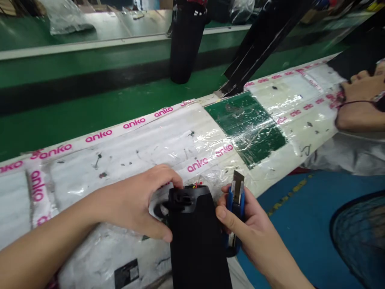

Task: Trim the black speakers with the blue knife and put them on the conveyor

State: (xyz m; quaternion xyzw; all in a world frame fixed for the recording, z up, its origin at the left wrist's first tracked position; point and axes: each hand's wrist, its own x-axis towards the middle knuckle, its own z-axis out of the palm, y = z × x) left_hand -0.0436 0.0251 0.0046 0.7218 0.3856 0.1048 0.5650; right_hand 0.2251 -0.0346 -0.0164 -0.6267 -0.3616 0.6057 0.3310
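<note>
A black plastic housing (197, 241) with coloured wires showing at its top end lies lengthwise in front of me on the taped white worktop (120, 156). My left hand (135, 202) is closed around the housing's top left side, fingers curled over its upper edge. My right hand (240, 228) is closed on a blue utility knife (236, 196) just right of the housing, blade extended and pointing up and away from me.
A green conveyor belt (90, 108) runs behind the worktop, carrying an upright black cylinder (185, 40) and a slanted black part (258, 40). Another person's hand (361, 100) rests at the right end. A fan grille (361, 237) sits on the blue floor at lower right.
</note>
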